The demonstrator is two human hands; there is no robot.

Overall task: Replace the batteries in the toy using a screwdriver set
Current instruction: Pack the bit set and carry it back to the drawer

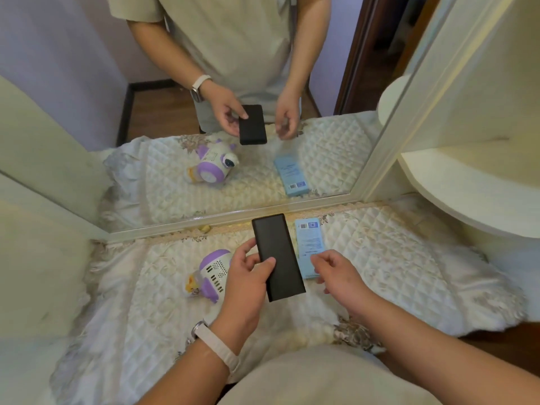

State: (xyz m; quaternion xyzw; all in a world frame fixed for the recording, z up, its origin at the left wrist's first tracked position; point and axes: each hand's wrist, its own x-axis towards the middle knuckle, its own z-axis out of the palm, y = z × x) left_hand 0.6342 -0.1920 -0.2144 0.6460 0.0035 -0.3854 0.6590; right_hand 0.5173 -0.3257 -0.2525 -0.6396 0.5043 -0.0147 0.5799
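Pale wristband (216, 349) on L wrist, nearest cam. L hand (248, 276) gripped the black case (277, 255) from its L edge, thumb across top face, fingers curled under. Case held above the quilted cloth (380, 258), flat face up. Long axis ran near-to-far, far end pointing at the mirror (336, 159) and leaning slightly L. R hand (336, 273) just R of case, not touching, fingers loosely curled, holding nothing. Toy (211, 273) lay on its side on cloth, L of case, vent slots up, yellow end away from case. Blue box (310, 244) lay flat, R of case's far half, parallel-ish. Mirror beyond case.
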